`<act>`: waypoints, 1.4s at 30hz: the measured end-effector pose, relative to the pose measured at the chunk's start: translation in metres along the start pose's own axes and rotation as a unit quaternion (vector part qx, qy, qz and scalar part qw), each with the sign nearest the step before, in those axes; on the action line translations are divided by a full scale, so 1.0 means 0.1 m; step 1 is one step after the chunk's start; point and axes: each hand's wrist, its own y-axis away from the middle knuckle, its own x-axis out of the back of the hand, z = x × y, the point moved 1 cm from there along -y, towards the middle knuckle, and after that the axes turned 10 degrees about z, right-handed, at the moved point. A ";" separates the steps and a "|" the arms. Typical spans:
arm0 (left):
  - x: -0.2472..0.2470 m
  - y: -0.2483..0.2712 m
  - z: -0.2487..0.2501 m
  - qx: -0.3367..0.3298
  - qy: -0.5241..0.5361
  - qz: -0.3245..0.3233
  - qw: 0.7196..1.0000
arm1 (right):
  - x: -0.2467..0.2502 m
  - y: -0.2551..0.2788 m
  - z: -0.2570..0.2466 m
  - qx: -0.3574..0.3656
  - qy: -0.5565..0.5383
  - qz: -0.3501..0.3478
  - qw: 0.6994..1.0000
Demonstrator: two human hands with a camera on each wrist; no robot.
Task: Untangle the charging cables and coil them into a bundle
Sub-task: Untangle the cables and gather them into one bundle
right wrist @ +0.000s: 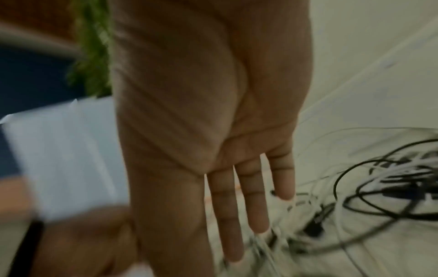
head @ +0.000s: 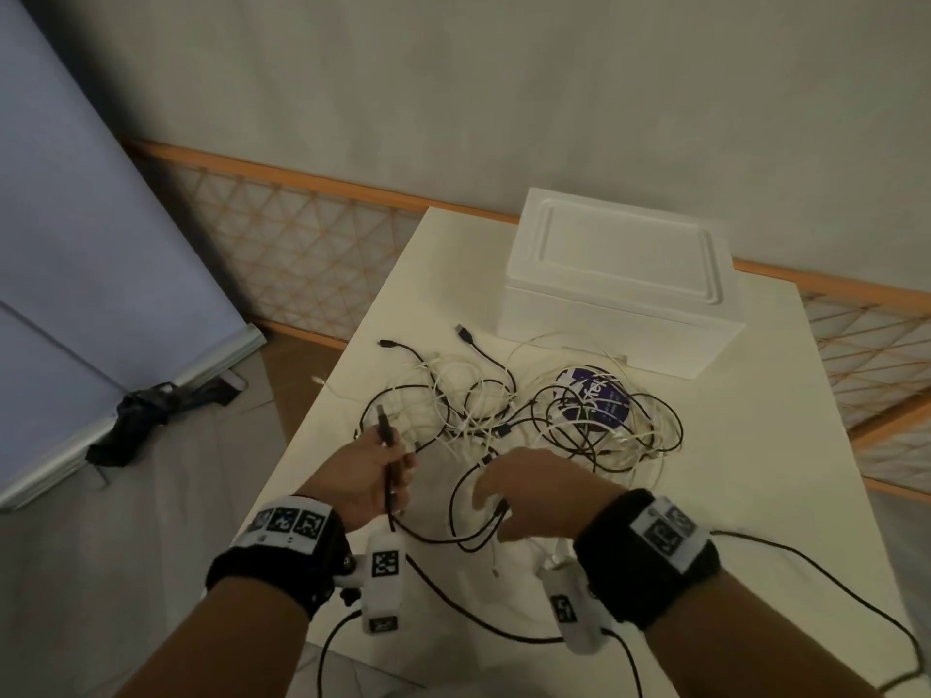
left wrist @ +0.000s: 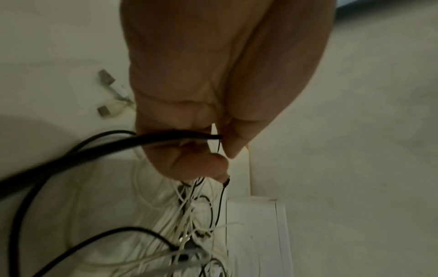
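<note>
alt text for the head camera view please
A person's left hand grips a black cable, its plug up, while the open right hand reaches over tangled black and white cables on a white table, a white box behind.

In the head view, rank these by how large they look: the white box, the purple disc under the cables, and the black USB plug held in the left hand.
1. White box, clearly the largest.
2. Purple disc, partly covered by the cables.
3. Black USB plug gripped by the left hand, smallest, despite being nearest the camera.
</note>
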 end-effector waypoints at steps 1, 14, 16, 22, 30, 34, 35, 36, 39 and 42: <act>-0.04 0.01 -0.02 -0.007 -0.016 -0.001 1.000 | -0.15 -0.05 -0.03 0.031 0.089 -0.041 0.995; -0.72 0.24 -0.14 0.045 -0.036 -0.078 0.995 | 0.26 0.15 0.03 -0.023 -0.170 0.196 0.965; -0.75 0.22 -0.03 0.047 0.048 -0.071 0.995 | 0.20 0.21 -0.02 -0.014 -0.148 0.177 0.973; -0.71 0.18 0.27 -0.017 0.080 -0.085 0.993 | 0.13 0.32 0.00 -0.115 -0.209 0.234 0.943; -0.57 -0.01 0.50 -0.053 0.248 -0.108 0.961 | 0.10 0.33 0.09 -0.174 -0.161 0.187 0.953; -0.20 -0.21 0.67 -0.113 0.223 -0.051 0.967 | 0.20 0.51 0.36 -0.221 -0.153 0.228 0.936; -0.10 -0.25 0.71 -0.127 0.221 -0.038 0.966 | 0.23 0.56 0.45 -0.245 -0.150 0.236 0.928; -0.02 -0.26 0.76 -0.137 0.218 -0.027 0.966 | 0.28 0.62 0.53 -0.267 -0.154 0.250 0.918; 0.01 -0.21 0.82 -0.188 0.127 -0.017 0.974 | 0.46 0.60 0.60 -0.272 -0.132 0.298 0.905; -0.38 -0.01 0.65 -0.276 -0.150 -0.040 0.948 | 0.58 0.27 0.36 -0.204 -0.102 0.292 0.929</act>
